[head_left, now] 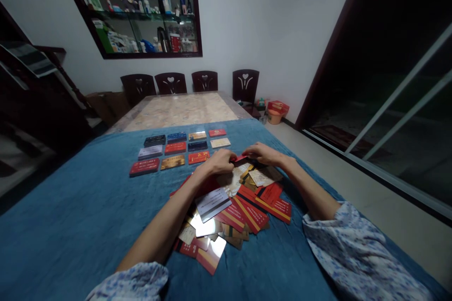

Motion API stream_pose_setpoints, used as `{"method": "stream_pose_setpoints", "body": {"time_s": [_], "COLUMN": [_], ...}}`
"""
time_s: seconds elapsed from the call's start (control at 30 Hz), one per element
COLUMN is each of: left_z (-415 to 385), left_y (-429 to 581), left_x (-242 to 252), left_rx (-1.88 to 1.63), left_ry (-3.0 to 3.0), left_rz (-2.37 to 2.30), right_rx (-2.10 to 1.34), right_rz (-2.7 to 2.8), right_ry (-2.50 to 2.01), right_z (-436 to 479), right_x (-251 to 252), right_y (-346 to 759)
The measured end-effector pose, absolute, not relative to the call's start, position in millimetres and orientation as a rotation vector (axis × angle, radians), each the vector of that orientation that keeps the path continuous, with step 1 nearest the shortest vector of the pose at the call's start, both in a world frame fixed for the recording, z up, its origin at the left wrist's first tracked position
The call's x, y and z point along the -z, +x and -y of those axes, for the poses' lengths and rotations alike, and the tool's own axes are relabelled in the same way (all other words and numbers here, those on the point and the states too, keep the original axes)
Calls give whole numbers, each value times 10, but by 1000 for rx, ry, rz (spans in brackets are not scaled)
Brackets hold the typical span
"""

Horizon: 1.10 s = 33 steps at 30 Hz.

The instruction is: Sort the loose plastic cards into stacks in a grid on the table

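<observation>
My left hand [221, 161] and my right hand [264, 154] meet at the far edge of a loose heap of plastic cards. Between their fingertips is a red card [240, 158], mostly covered by the fingers. The fingers of both hands are bent and closed on its two sides. Beneath my forearms the heap spreads out, with a silver card [213, 204] on top, several red cards [250, 211] with yellow stripes, and cream cards [263, 176] near my right wrist. Beyond my left hand stand neat stacks in rows, among them a red stack [144, 167] and a gold stack [173, 162].
A blue cloth [88, 197] covers the near part of the table, and a marbled top [183, 108] shows behind it. Dark chairs [170, 83] line the far end. A wall cabinet [141, 14] holds bottles and a plush toy. An orange bucket [274, 116] sits on the floor.
</observation>
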<state>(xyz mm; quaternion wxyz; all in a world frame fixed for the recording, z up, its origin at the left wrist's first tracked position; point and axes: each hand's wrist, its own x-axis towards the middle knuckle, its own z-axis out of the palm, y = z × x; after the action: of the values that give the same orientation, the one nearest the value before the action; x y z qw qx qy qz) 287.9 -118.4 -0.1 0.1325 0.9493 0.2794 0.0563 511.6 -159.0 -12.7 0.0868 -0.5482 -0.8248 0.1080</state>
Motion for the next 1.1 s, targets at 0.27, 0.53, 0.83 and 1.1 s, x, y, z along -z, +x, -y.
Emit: {"method": "stream_pose_setpoints", "body": {"time_s": [0.27,0.53,0.83,1.1], "left_z": [1129,1072,1103,1220], "left_y": [2888,2882,2868,2859], "left_x": [98,133,180,64], "left_rx": [-435,-614,-708,-498], "left_ry": [2673,2648,2607,2697], "left_rz": [-900,-976,-1069,-1198], "right_rx": [25,218,223,233], "right_rz": [2281,2197,2117,2093], "right_ry": [-1731,-1762,-1821,-1858], "right_z": [1617,1702,1713,1766], "right_x": [219,187,258,259], "right_y": [5016,4870,4785,4758]}}
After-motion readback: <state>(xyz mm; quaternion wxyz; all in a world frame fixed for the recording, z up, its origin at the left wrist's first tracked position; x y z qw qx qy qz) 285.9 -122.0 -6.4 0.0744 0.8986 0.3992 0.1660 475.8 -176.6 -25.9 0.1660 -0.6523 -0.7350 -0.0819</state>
